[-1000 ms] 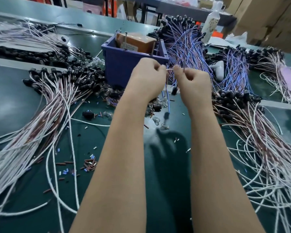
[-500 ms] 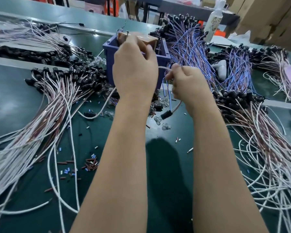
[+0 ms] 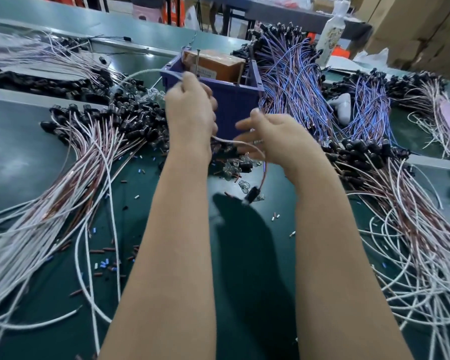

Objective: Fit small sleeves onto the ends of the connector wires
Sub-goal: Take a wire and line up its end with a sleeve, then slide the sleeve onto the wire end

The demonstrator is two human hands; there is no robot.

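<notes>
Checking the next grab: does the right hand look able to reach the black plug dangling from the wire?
Probably yes: the right hand looks open, and the plug hangs just below it with nothing between.

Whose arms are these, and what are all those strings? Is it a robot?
No robot: these are a person's bare arms, filmed by a camera worn on their head, looking down. The left hand grips a white wire that ends in a black connector dangling over the green table. The right hand is open beside it. On both sides lie heaps of wires with black connectors, a blue bin stands behind the hands, and tiny sleeves are scattered around.
</notes>
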